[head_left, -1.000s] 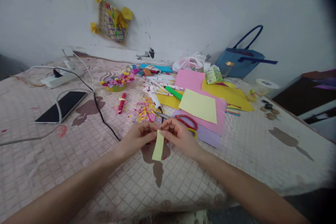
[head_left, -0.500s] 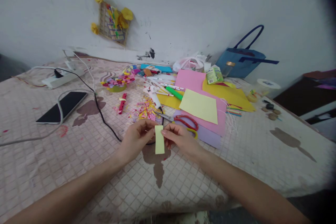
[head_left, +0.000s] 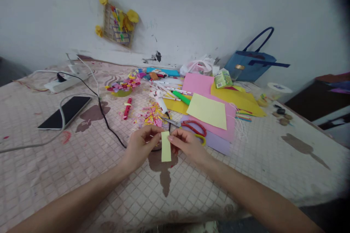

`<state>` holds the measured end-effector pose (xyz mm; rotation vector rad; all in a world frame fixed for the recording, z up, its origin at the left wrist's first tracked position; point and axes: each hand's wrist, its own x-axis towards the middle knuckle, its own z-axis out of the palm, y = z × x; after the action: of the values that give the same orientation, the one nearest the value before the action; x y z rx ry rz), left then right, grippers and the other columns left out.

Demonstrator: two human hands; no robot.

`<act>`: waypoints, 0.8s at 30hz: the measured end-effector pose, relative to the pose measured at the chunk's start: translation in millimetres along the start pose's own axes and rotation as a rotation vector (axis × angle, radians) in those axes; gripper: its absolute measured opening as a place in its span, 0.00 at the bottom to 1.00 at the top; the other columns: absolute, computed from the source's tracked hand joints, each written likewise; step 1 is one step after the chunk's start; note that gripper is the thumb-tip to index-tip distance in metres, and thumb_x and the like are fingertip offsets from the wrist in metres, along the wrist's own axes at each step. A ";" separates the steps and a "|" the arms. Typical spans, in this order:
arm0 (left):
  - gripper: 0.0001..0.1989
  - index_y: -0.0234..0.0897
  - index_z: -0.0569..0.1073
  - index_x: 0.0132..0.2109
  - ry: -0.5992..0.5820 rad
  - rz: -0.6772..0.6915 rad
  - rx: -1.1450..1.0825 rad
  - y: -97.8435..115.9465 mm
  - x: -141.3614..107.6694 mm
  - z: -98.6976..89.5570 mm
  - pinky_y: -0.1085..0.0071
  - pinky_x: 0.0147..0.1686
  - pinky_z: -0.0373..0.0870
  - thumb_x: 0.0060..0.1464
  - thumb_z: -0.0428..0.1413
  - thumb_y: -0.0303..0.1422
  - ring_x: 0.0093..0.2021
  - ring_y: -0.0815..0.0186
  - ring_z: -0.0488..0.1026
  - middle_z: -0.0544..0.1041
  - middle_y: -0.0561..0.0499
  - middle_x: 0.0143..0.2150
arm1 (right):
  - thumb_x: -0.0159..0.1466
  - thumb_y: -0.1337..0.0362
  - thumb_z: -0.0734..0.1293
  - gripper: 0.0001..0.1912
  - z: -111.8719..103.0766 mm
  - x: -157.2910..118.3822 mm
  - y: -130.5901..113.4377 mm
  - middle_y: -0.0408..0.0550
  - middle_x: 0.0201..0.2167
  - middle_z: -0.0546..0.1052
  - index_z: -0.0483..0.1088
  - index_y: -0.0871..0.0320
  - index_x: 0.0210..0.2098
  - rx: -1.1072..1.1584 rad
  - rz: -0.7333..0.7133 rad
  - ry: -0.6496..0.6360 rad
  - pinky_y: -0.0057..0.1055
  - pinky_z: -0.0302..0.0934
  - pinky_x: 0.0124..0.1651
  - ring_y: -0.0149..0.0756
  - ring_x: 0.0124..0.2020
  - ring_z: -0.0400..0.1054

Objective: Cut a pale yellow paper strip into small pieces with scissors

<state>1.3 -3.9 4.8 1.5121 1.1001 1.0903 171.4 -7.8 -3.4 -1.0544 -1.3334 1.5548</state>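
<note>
A small pale-yellow paper strip [head_left: 166, 149] hangs upright between my two hands above the table. My left hand [head_left: 142, 146] pinches its upper left edge between thumb and fingers. On the other side, my right hand [head_left: 188, 145] grips the upper right edge, thumb in front. Just beyond the right hand lie scissors with red handles [head_left: 194, 126], their blades pointing left. A yellow handle [head_left: 201, 139] shows beside them, partly hidden by that hand. Paper scraps [head_left: 153, 114] in pink and yellow are heaped behind the strip, next to a white glue gun [head_left: 160, 101].
Pale-yellow [head_left: 209, 111], pink [head_left: 198, 82] and purple sheets [head_left: 217, 142] overlap at right. A phone [head_left: 65, 113] lies at left, crossed by a grey cable. A black cord [head_left: 105, 118] runs from a power strip [head_left: 64, 83] towards my hands. A blue bag [head_left: 250, 66] leans on the wall.
Almost nothing differs. Both hands keep the same pinch on the paper strip, and the whole view has shifted very slightly.
</note>
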 end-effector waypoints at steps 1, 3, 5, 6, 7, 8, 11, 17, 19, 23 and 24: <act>0.07 0.34 0.73 0.36 0.004 0.006 0.011 -0.4 -0.1 -0.1 0.70 0.33 0.71 0.51 0.54 0.33 0.32 0.65 0.74 0.77 0.48 0.33 | 0.56 0.54 0.67 0.15 0.1 -0.3 -0.4 0.38 0.18 0.68 0.64 0.60 0.27 -0.003 -0.007 0.003 0.22 0.58 0.22 0.25 0.18 0.63; 0.07 0.35 0.73 0.36 0.011 0.020 0.021 -1.8 -0.2 0.0 0.70 0.34 0.71 0.51 0.54 0.33 0.33 0.65 0.74 0.77 0.48 0.33 | 0.56 0.55 0.67 0.14 0.1 -0.7 -0.8 0.38 0.18 0.67 0.64 0.60 0.27 -0.011 -0.015 0.008 0.22 0.57 0.22 0.24 0.18 0.62; 0.07 0.35 0.73 0.37 -0.002 0.025 0.004 -3.6 -0.1 0.4 0.70 0.34 0.71 0.52 0.54 0.33 0.33 0.66 0.74 0.77 0.49 0.33 | 0.56 0.55 0.67 0.14 -0.1 -0.6 -0.9 0.38 0.18 0.67 0.64 0.60 0.27 -0.020 -0.020 0.017 0.22 0.57 0.22 0.24 0.18 0.62; 0.07 0.35 0.73 0.37 -0.016 0.020 -0.015 -4.3 0.0 0.7 0.70 0.34 0.71 0.52 0.54 0.32 0.33 0.66 0.74 0.76 0.50 0.33 | 0.56 0.55 0.67 0.14 -0.1 -0.5 -0.8 0.38 0.18 0.67 0.64 0.60 0.27 -0.021 -0.022 0.019 0.22 0.57 0.22 0.24 0.18 0.62; 0.07 0.35 0.72 0.37 -0.031 0.009 -0.038 -4.9 0.1 1.0 0.71 0.34 0.71 0.52 0.53 0.32 0.33 0.66 0.74 0.76 0.50 0.32 | 0.56 0.55 0.67 0.13 -0.1 -0.3 -0.7 0.38 0.18 0.67 0.64 0.60 0.27 -0.020 -0.023 0.021 0.22 0.57 0.22 0.24 0.18 0.62; 0.07 0.35 0.72 0.37 -0.044 -0.006 -0.063 -5.1 0.3 1.4 0.71 0.33 0.71 0.52 0.53 0.32 0.32 0.66 0.74 0.76 0.50 0.32 | 0.56 0.56 0.67 0.13 0.0 -0.1 -0.6 0.38 0.18 0.67 0.63 0.59 0.27 -0.017 -0.022 0.022 0.22 0.57 0.22 0.24 0.18 0.62; 0.07 0.34 0.71 0.38 -0.073 -0.037 -0.119 -5.0 0.4 2.0 0.71 0.34 0.71 0.51 0.54 0.32 0.32 0.67 0.74 0.76 0.50 0.33 | 0.56 0.55 0.67 0.14 0.6 0.0 -0.5 0.38 0.18 0.67 0.63 0.59 0.27 -0.011 -0.014 0.027 0.22 0.57 0.21 0.24 0.18 0.62; 0.07 0.34 0.71 0.37 -0.084 -0.039 -0.129 -3.8 0.8 2.1 0.70 0.35 0.71 0.51 0.55 0.32 0.33 0.66 0.74 0.76 0.49 0.33 | 0.55 0.56 0.67 0.14 1.1 -0.6 -0.9 0.37 0.17 0.66 0.63 0.60 0.26 -0.010 -0.002 0.025 0.22 0.55 0.21 0.24 0.18 0.61; 0.06 0.34 0.72 0.36 -0.076 -0.047 -0.129 -3.4 1.2 2.1 0.71 0.34 0.71 0.51 0.55 0.32 0.32 0.67 0.74 0.76 0.50 0.32 | 0.56 0.56 0.67 0.13 0.8 -0.6 -1.2 0.37 0.17 0.66 0.63 0.60 0.26 0.001 -0.004 0.021 0.22 0.55 0.22 0.24 0.18 0.61; 0.07 0.34 0.73 0.36 -0.069 -0.039 -0.091 -3.5 2.0 1.8 0.71 0.32 0.71 0.51 0.54 0.32 0.30 0.67 0.74 0.76 0.50 0.30 | 0.57 0.57 0.67 0.12 0.3 -0.3 -2.2 0.38 0.18 0.67 0.63 0.60 0.26 0.032 -0.002 0.007 0.22 0.56 0.22 0.24 0.18 0.61; 0.07 0.34 0.73 0.36 -0.065 -0.031 -0.076 -3.8 2.1 1.7 0.71 0.32 0.71 0.51 0.54 0.32 0.31 0.66 0.74 0.76 0.50 0.30 | 0.57 0.57 0.67 0.12 0.3 -0.3 -2.4 0.37 0.18 0.66 0.63 0.60 0.27 0.043 -0.006 0.004 0.22 0.56 0.21 0.24 0.18 0.60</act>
<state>2.9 -1.6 1.1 1.4557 1.0236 1.0431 171.3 -7.9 -0.9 -1.0258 -1.2940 1.5695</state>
